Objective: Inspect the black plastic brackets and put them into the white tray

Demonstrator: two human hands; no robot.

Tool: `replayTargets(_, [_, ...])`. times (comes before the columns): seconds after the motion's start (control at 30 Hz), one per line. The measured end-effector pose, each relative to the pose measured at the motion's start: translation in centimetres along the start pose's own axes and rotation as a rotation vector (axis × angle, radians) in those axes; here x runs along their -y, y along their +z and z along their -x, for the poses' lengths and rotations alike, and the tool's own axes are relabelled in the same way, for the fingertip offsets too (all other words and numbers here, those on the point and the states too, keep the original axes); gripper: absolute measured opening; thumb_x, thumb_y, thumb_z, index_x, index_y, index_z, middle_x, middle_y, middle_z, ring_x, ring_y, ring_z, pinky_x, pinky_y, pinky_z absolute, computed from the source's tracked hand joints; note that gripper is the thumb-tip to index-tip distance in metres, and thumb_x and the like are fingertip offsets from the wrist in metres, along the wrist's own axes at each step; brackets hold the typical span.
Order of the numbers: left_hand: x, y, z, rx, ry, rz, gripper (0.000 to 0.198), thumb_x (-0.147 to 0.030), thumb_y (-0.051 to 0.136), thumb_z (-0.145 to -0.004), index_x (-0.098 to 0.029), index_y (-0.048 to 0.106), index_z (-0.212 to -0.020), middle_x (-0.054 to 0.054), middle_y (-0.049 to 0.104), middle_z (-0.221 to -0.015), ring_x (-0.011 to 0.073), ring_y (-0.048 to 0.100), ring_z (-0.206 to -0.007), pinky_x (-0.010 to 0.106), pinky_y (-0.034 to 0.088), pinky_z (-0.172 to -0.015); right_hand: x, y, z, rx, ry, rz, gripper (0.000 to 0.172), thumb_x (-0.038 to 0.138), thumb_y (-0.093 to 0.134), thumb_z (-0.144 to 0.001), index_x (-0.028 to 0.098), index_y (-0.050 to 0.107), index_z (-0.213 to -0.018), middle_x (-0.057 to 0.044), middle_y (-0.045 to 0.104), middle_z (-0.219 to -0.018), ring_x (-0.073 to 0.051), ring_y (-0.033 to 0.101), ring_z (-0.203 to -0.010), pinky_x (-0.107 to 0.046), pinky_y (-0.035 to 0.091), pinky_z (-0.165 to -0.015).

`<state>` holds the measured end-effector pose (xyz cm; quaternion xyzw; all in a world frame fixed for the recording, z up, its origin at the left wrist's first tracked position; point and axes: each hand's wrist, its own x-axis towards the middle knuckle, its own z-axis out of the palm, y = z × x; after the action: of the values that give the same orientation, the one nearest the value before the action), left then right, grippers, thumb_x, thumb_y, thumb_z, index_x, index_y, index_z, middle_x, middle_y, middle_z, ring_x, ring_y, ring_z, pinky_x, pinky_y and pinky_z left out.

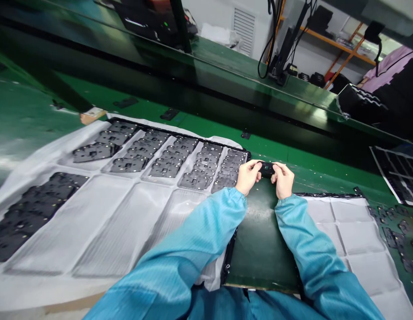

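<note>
Both my hands hold one small black plastic part (pixel 266 169) above the green bench between two trays. My left hand (pixel 248 176) grips its left end with curled fingers. My right hand (pixel 283 179) pinches its right end. Both arms wear teal sleeves. To the left lies a large compartment tray (pixel 102 222) lined with white foam sheet, with rows of stacked black parts (pixel 166 162) in its far compartments and more black parts (pixel 29 209) at its left. The near compartments show only the white liner.
A second white-lined tray (pixel 353 235) lies to the right, with loose black parts (pixel 396 231) beside it. Another tray (pixel 398 171) sits at the far right. A raised green shelf (pixel 226 71) runs across the back with cables and equipment. A person in a dark jacket (pixel 376 102) is at the upper right.
</note>
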<state>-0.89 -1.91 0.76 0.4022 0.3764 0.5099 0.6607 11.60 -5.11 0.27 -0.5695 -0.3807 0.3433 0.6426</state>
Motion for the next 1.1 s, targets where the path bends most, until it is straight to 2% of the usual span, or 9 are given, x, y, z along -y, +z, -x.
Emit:
replayTargets(0.17, [-0.2, -0.2, -0.1, -0.045, -0.034, 0.059, 0.022, -0.033, 0.062, -0.074, -0.012, 0.065, -0.081, -0.003, 0.049, -0.055, 0.0019, 0.035, -0.033, 0.017, 0.021, -0.033, 0.1, 0.2, 0.4, 0.139, 0.054, 0.001, 0.029, 0.043, 0.065, -0.078, 0.016, 0.063, -0.087, 0.002, 0.061, -0.065, -0.006, 0.047, -0.035, -0.020, 0.038, -0.034])
replayTargets(0.33, [-0.4, -0.2, -0.1, -0.070, -0.079, 0.124, 0.018, -0.030, 0.061, -0.072, -0.013, 0.064, -0.077, -0.008, 0.036, -0.045, 0.0001, 0.024, -0.031, 0.017, 0.014, -0.035, 0.6, 0.3, 1.0, 0.317, 0.076, 0.070, 0.032, 0.050, 0.056, -0.085, 0.018, 0.052, -0.081, 0.003, 0.061, -0.054, -0.010, 0.054, -0.038, -0.020, 0.044, -0.039])
replayTargets(0.53, [-0.4, -0.3, -0.1, -0.080, -0.084, 0.123, 0.018, -0.029, 0.058, -0.071, -0.012, 0.064, -0.075, -0.007, 0.038, -0.046, -0.0001, 0.023, -0.032, 0.017, 0.013, -0.035, 0.9, 0.1, 1.2, 0.426, 0.075, 0.114, 0.033, 0.052, 0.051, -0.089, 0.020, 0.046, -0.084, 0.004, 0.062, -0.052, -0.009, 0.054, -0.038, -0.018, 0.043, -0.039])
replayTargets(0.73, [-0.5, -0.3, 0.0, -0.073, -0.075, 0.140, 0.015, -0.023, 0.056, -0.068, -0.013, 0.063, -0.077, -0.008, 0.036, -0.046, 0.0004, 0.024, -0.035, 0.017, 0.014, -0.037, 1.2, 0.1, 1.3, 0.466, 0.094, 0.091, 0.033, 0.053, 0.050, -0.089, 0.021, 0.044, -0.084, 0.003, 0.063, -0.056, -0.011, 0.057, -0.040, -0.020, 0.045, -0.040])
replayTargets(0.9, [-0.7, 0.0, 0.0, -0.071, -0.110, 0.131, 0.017, -0.026, 0.060, -0.068, -0.012, 0.064, -0.078, -0.008, 0.037, -0.049, -0.0003, 0.024, -0.035, 0.017, 0.015, -0.037, 1.0, 0.1, 1.2, 0.451, 0.098, 0.074, 0.032, 0.051, 0.051, -0.089, 0.020, 0.045, -0.084, 0.002, 0.065, -0.059, -0.011, 0.057, -0.040, -0.020, 0.045, -0.039])
replayTargets(0.97, [-0.8, 0.0, 0.1, -0.045, -0.116, 0.131, 0.020, -0.027, 0.060, -0.068, -0.012, 0.065, -0.081, -0.008, 0.037, -0.051, -0.0006, 0.023, -0.035, 0.017, 0.015, -0.037, 0.9, 0.2, 1.1, 0.452, 0.101, 0.072, 0.032, 0.051, 0.052, -0.089, 0.020, 0.045, -0.083, 0.002, 0.065, -0.058, -0.011, 0.056, -0.039, -0.020, 0.044, -0.038])
replayTargets(1.1, [-0.8, -0.1, 0.2, -0.024, -0.114, 0.145, 0.028, -0.030, 0.060, -0.071, -0.013, 0.066, -0.092, -0.010, 0.029, -0.047, 0.0004, 0.021, -0.034, 0.016, 0.013, -0.037, 0.8, 0.2, 0.9, 0.425, 0.100, 0.068, 0.033, 0.051, 0.053, -0.088, 0.019, 0.046, -0.082, 0.002, 0.064, -0.057, -0.010, 0.055, -0.038, -0.019, 0.043, -0.038])
